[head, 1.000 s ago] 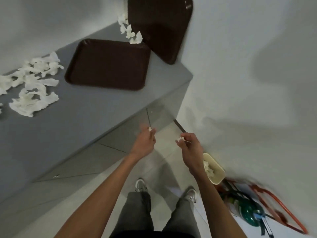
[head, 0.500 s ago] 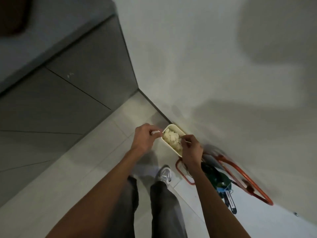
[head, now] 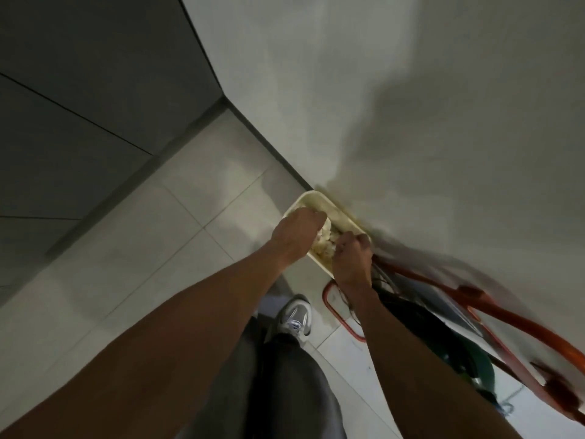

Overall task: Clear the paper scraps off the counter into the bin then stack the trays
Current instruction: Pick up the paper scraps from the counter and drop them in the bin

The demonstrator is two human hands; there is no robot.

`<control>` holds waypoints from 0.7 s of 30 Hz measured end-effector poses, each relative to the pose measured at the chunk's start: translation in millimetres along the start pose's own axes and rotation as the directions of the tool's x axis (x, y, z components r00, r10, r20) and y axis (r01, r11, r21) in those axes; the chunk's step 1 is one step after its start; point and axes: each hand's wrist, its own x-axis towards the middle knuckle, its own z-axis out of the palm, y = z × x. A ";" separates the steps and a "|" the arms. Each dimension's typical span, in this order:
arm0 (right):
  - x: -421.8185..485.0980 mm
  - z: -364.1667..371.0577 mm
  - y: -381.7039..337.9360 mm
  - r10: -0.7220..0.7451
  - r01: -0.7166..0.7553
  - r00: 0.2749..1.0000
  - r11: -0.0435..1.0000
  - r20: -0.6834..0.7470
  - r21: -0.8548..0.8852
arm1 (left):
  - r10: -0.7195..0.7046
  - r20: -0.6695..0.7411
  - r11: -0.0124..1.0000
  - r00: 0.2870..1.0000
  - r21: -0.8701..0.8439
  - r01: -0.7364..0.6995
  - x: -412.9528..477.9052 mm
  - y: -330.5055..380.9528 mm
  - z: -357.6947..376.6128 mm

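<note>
Nearest the camera, gray trousers [head: 278, 391] and one gray-and-white shoe [head: 296, 318] on pale floor tiles [head: 142, 264]. Past them, two bare forearms stretched forward and down. At their ends, left hand [head: 299, 232] and right hand [head: 353, 258], both over a cream bin [head: 316, 201] standing on the floor against the wall [head: 380, 90]. Left hand above the bin's left rim, knuckles up, fingers curled downward with the tips hidden; impossible to tell whether pinching anything. Right hand at the bin's near right end, fingers curled as well, grip equally impossible to tell through the blur. Between the two hands, inside the bin, a heap of pale paper scraps [head: 321, 247], just under the fingers. Right of the bin, smeared by blur, a red tube frame [head: 522, 329] and something dark green [head: 474, 359]. Farthest off at left, a dark gray cabinet front [head: 79, 90].
</note>
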 end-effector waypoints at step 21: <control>-100.9 -103.3 -125.0 -0.289 0.305 0.952 0.930 0.104 -0.207 | -0.029 -0.160 0.999 0.987 -0.049 0.021 -157.7 -1.1 -138.3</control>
